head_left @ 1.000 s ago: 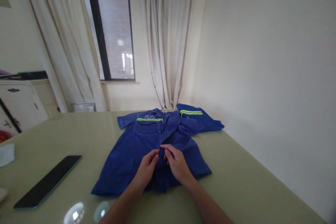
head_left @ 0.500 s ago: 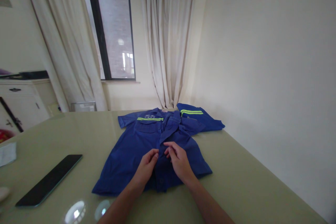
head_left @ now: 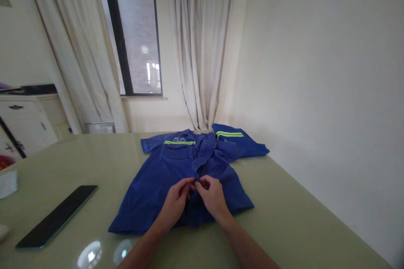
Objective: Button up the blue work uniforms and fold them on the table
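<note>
A blue short-sleeved shirt (head_left: 145, 195) lies spread on the table, collar away from me, with a yellow-green stripe across its chest. My left hand (head_left: 175, 198) pinches the cloth at the shirt's front opening, below the chest. Close beside it, my right hand (head_left: 212, 194) has its fingers closed on the same front edge, the fingertips of both hands nearly touching. The cloth between them is partly hidden by the fingers. Behind the shirt's right sleeve is another blue garment (head_left: 252, 147) with a similar stripe.
The pale green table (head_left: 293, 214) carries a long black flat object (head_left: 58, 216) at the left and a whitish sheet (head_left: 8, 184) near its left edge. A white cabinet (head_left: 28, 117) stands at the far left. Wall and curtains (head_left: 202, 50) rise behind the table.
My right hand's fingers have come in and closed on the front edge. My left hand has shifted slightly right, and the fingertips of both hands are now closer together.
</note>
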The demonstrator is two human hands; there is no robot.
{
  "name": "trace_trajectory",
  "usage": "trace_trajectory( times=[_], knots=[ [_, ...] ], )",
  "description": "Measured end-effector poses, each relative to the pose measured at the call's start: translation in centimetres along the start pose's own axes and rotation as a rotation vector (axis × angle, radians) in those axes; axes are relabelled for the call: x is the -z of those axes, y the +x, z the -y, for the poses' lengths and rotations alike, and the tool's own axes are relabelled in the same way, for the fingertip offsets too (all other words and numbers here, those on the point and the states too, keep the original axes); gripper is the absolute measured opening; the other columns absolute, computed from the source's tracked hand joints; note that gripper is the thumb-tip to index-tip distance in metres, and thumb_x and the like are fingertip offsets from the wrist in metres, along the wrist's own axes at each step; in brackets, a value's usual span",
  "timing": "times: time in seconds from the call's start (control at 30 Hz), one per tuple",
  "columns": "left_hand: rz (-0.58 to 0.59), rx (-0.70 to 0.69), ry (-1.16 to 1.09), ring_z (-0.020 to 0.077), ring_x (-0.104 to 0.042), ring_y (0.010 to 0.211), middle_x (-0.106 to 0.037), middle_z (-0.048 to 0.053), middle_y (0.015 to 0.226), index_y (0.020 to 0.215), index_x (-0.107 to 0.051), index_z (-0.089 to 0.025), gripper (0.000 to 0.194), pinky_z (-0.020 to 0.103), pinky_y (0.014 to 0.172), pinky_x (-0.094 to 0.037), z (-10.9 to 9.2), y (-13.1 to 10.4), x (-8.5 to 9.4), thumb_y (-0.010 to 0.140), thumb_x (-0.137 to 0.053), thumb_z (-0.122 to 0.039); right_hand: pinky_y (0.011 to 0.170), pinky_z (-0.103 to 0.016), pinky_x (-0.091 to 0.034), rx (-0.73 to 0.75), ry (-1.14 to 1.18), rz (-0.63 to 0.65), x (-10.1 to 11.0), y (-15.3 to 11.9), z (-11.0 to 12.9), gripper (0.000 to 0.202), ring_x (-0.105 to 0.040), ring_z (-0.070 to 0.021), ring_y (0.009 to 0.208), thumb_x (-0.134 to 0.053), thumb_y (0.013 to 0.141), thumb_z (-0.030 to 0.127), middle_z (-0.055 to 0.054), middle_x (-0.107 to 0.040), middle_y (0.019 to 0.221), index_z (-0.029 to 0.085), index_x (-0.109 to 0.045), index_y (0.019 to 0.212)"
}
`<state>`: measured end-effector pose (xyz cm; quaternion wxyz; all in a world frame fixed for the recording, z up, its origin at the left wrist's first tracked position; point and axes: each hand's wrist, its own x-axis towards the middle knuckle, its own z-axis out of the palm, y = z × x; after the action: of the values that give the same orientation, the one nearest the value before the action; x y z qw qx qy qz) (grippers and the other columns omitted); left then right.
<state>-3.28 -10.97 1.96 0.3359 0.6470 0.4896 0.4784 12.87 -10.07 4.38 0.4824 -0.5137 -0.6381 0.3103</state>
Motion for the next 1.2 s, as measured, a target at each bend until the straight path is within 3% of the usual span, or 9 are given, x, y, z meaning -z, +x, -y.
trace_trajectory(
  times=[0.13,0.33,0.5,0.7,0.97,1.2],
  knots=[
    [-0.177,-0.032,0.365,0.0220,-0.069,0.087,-0.075,0.006,0.100,0.111,-0.069,-0.022,0.032,0.035,0.083,-0.052,0.2,0.0,1.3,0.096,-0.044,-0.036,0.056,-0.025,-0.037,-0.053,-0.078,-0.071,0.0,0.3,0.0,0.016,-0.057,-0.0157,0.058,-0.058,0.077,0.028,0.000,-0.063,0.061,0.019,-0.064,0.065],
    [-0.041,-0.090,0.674,0.0249,-0.066,0.101,-0.071,0.008,0.102,0.104,-0.071,-0.023,0.026,0.036,0.091,-0.049,0.2,0.1,0.6,0.094,-0.055,-0.041,0.058,-0.026,-0.034,-0.006,-0.275,-0.152,-0.2,0.0,0.2,0.020,-0.056,-0.0155,0.058,-0.056,0.083,0.030,0.001,-0.061,0.061,0.022,-0.057,0.065],
    [0.019,-0.108,0.693,0.0213,-0.067,0.095,-0.070,0.005,0.098,0.099,-0.070,-0.024,0.019,0.031,0.084,-0.047,-0.4,0.3,-0.2,0.094,-0.052,-0.021,0.063,-0.028,-0.036,0.135,-0.521,-0.231,0.3,0.0,-0.1,0.008,-0.059,-0.0177,0.066,-0.058,0.085,0.025,-0.002,-0.065,0.075,0.023,-0.058,0.078],
    [-0.111,-0.196,0.661,0.0214,-0.066,0.090,-0.071,0.004,0.092,0.096,-0.068,-0.023,0.017,0.032,0.081,-0.047,-0.8,-0.3,0.2,0.095,-0.052,-0.021,0.064,-0.027,-0.036,0.219,-0.651,-0.168,0.4,-0.3,0.0,0.009,-0.061,-0.0184,0.072,-0.060,0.085,0.019,-0.003,-0.066,0.078,0.024,-0.061,0.077],
    [-0.113,-0.374,0.774,0.0211,-0.064,0.083,-0.069,0.003,0.084,0.086,-0.067,-0.024,0.016,0.031,0.077,-0.047,-0.6,-0.6,-0.2,0.092,-0.056,-0.015,0.059,-0.025,-0.037,0.110,-0.317,-0.013,-0.7,-0.8,-0.3,0.015,-0.057,-0.0154,0.060,-0.062,0.084,0.023,0.000,-0.063,0.064,0.022,-0.061,0.069],
    [-0.108,-0.381,0.737,0.0194,-0.064,0.082,-0.068,0.002,0.084,0.086,-0.066,-0.025,0.016,0.030,0.076,-0.048,-0.8,-0.5,0.0,0.092,-0.054,-0.016,0.058,-0.026,-0.035,0.084,-0.311,-0.090,-0.5,-0.8,0.1,0.020,-0.054,-0.0152,0.058,-0.056,0.085,0.024,0.000,-0.061,0.062,0.022,-0.057,0.065]
  ],
)
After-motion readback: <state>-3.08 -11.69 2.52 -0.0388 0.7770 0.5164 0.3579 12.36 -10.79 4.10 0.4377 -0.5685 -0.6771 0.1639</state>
